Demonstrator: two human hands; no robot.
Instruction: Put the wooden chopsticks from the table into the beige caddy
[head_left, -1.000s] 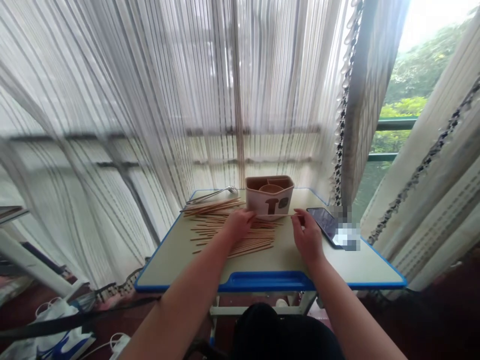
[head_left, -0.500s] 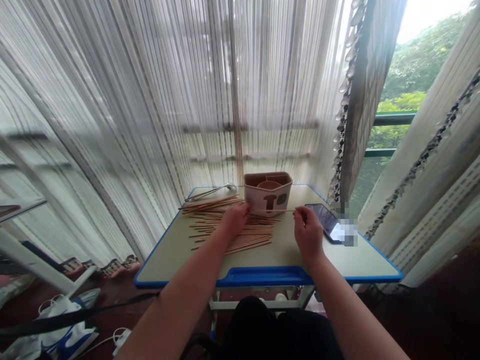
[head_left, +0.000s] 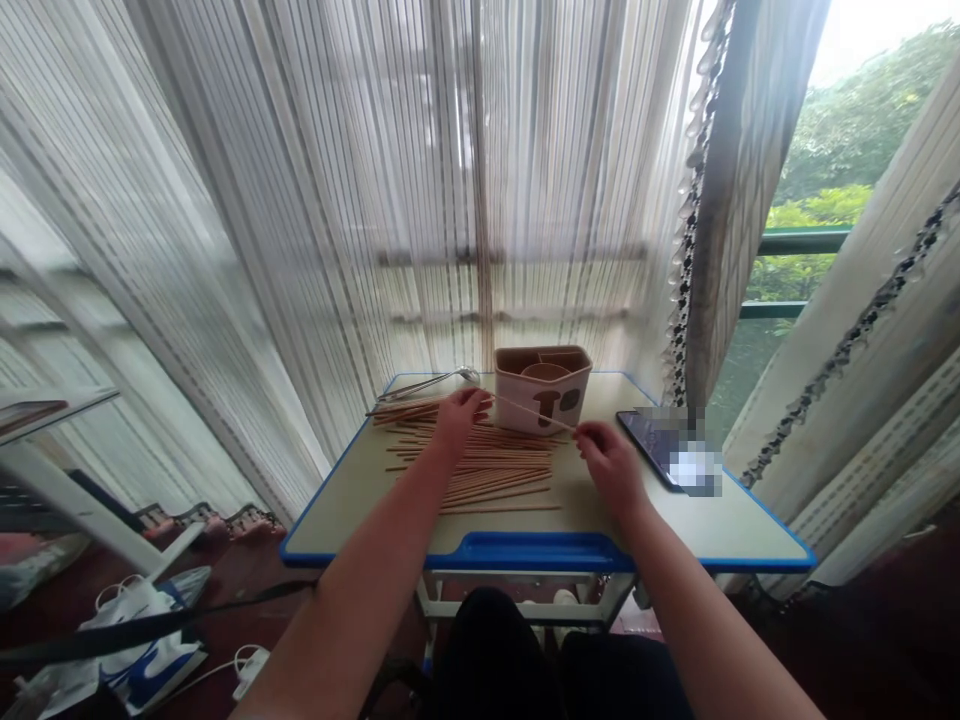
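A thin wooden chopstick [head_left: 534, 412] spans the gap between my two hands, tilted so its left end is higher. My left hand [head_left: 459, 418] is closed at that left end, and my right hand [head_left: 609, 460] pinches the right end. Many loose chopsticks [head_left: 495, 463] lie in a spread on the table under and beside my left hand, with another bunch [head_left: 409, 411] farther back on the left. Just behind the held chopstick stands a pinkish utensil holder [head_left: 510, 405] with a brown mushroom-like picture and inner compartments.
The pale table [head_left: 345, 515] has a blue rim and a blue front tray [head_left: 540, 545]. Metal spoons or ladles [head_left: 466, 375] lie at the back left. A phone [head_left: 651, 450] rests on the right. Striped curtains [head_left: 322, 200] hang behind; bags [head_left: 142, 640] are on the floor at left.
My left hand has risen and moved slightly back, lifting its end of the chopstick. My right hand has come lower and a little left, so the chopstick went from nearly level to slanted.
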